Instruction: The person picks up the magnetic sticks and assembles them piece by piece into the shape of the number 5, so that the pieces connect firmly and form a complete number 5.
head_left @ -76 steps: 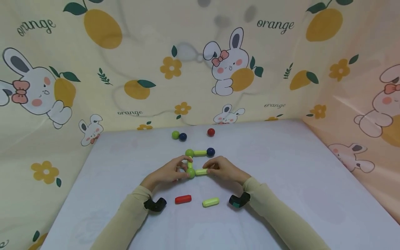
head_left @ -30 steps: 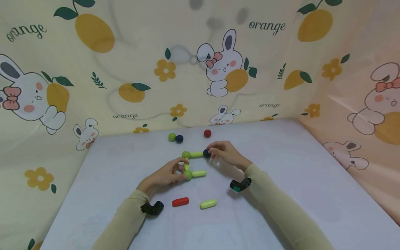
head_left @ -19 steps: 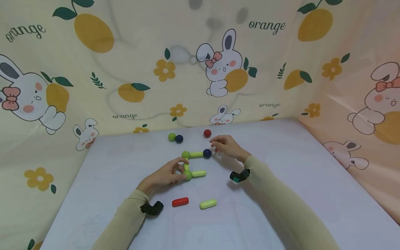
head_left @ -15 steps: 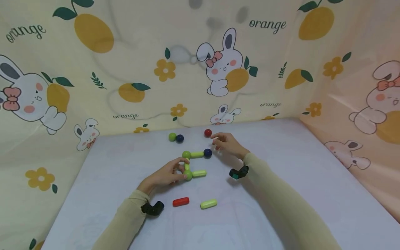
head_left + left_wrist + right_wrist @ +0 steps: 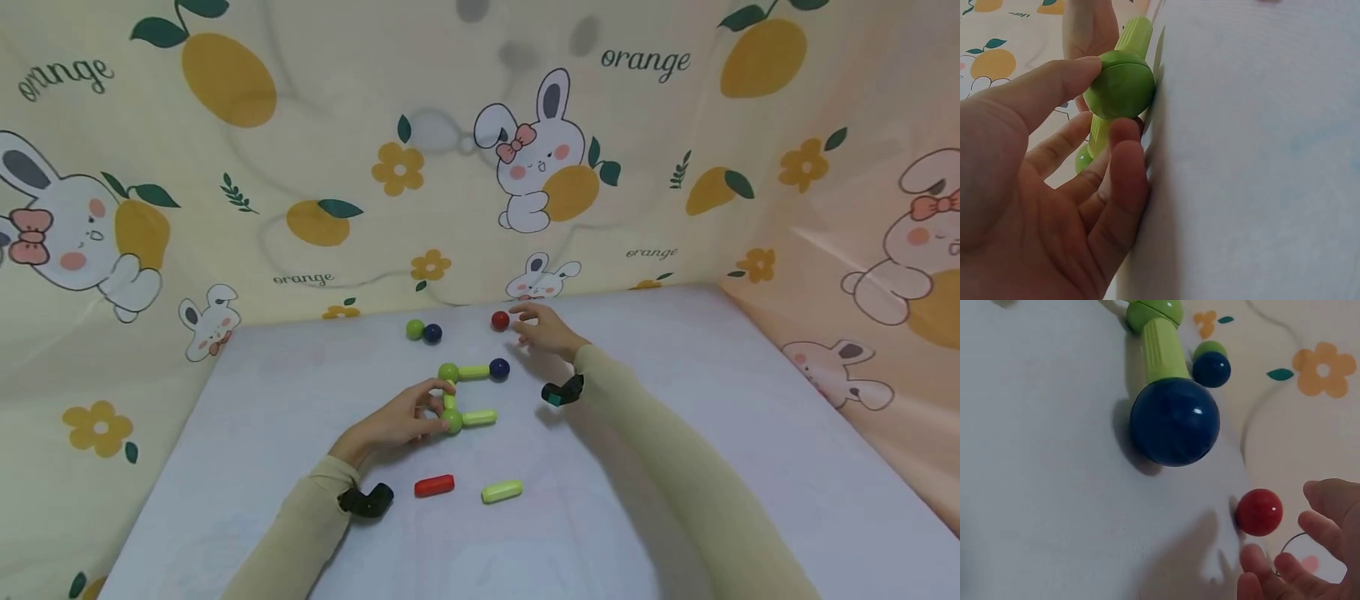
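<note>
Mid-frame, the left hand [image 5: 396, 418] pinches a green ball [image 5: 454, 420], likely for steadiness; upper-centre, the right hand [image 5: 551, 332] spreads beside the red ball [image 5: 500, 321].

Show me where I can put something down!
There's bare table right of the right sleeve, left of the left sleeve and, narrowly, between the red stick and yellow-green stick. It's crowded where the left hand holds the joined pieces, and where the right hand is beside the red ball.

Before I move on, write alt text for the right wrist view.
Right-hand fingers spread near a red ball on a white table. In the foreground, a yellow-green stick joins a blue ball to a green ball; a second blue ball partly hides another green ball.
</note>
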`<state>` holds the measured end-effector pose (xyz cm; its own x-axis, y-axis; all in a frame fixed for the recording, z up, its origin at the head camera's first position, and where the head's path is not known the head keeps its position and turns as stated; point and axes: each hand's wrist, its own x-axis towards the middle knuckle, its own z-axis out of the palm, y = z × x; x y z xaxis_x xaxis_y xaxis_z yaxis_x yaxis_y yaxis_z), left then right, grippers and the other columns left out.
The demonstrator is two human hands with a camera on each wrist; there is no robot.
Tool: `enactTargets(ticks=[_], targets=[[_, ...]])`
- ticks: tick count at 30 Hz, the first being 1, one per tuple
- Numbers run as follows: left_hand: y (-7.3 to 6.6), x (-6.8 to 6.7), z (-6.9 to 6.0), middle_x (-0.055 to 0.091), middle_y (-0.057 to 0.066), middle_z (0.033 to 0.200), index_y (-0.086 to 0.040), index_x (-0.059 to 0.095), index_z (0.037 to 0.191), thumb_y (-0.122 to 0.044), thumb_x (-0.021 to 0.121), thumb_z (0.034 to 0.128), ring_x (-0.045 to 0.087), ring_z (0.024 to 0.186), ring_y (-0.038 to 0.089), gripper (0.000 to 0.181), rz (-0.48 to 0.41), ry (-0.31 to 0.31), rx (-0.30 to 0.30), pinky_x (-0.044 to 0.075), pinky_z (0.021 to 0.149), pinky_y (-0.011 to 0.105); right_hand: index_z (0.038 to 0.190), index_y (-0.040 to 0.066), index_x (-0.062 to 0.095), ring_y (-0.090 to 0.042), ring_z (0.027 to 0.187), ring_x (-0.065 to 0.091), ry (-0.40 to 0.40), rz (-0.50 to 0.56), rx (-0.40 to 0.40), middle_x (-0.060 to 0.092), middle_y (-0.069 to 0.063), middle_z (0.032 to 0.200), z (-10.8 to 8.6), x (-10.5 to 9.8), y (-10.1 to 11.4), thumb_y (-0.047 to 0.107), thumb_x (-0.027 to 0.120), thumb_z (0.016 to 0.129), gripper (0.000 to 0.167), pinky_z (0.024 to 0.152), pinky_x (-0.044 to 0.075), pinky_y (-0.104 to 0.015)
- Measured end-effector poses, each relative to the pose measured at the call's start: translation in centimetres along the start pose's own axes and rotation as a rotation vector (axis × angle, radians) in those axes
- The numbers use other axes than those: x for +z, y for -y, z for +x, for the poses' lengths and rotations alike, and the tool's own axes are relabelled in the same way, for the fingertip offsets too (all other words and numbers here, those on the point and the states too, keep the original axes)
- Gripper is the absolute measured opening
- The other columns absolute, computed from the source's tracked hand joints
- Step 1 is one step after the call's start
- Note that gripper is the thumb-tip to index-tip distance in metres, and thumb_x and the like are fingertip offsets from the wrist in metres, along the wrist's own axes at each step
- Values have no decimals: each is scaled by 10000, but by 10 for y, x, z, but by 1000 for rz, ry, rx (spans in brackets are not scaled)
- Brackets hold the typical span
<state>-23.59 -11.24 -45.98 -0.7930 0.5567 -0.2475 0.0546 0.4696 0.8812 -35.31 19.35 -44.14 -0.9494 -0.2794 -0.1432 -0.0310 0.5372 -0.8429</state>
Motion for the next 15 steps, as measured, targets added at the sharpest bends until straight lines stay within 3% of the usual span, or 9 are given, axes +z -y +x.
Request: enactTargets(ticks=[3,6,9,13,15], targets=[[1,-1,-1,607,104,1114,-165,478,1402,-159,691,956,536,656,166,494,-3,0,-2,463,615,270,1513,103,437,-375,1300,546,10,-12,-6,375,-226,1577,6,4,4,228,577,1018,530,1086,465,-486],[2,-1,-1,603,104,1106,-163,477,1401,-161,689,956,535,650,164,493,-3,5,3,460,607,269,1547,77,378,-439,1455,375,12,-38,-29,305,-199,1635,9,11,8,186,574,1018,574,1186,339,-570],[3,-1,0,596,100,1097,-163,476,1403,-163,691,956,534,645,162,496,-5,6,2,456,600,266,1567,88,344,-424,1401,428,9,-89,-38,336,-186,1622,10,19,10,136,575,1015,600,1161,375,-521],[4,-1,1,592,97,1097,-163,474,1406,-168,696,953,532,641,166,505,-10,7,-4,453,594,266,1555,103,376,-320,1194,524,-20,-143,-39,481,-194,1503,11,28,10,76,579,994,597,1008,446,-403],[4,-1,2,593,100,1100,-164,474,1407,-172,698,951,533,643,169,508,-13,10,-2,453,595,268,1537,90,405,-319,1196,539,-48,-139,-38,510,-207,1470,10,30,10,44,559,989,570,1022,457,-400]])
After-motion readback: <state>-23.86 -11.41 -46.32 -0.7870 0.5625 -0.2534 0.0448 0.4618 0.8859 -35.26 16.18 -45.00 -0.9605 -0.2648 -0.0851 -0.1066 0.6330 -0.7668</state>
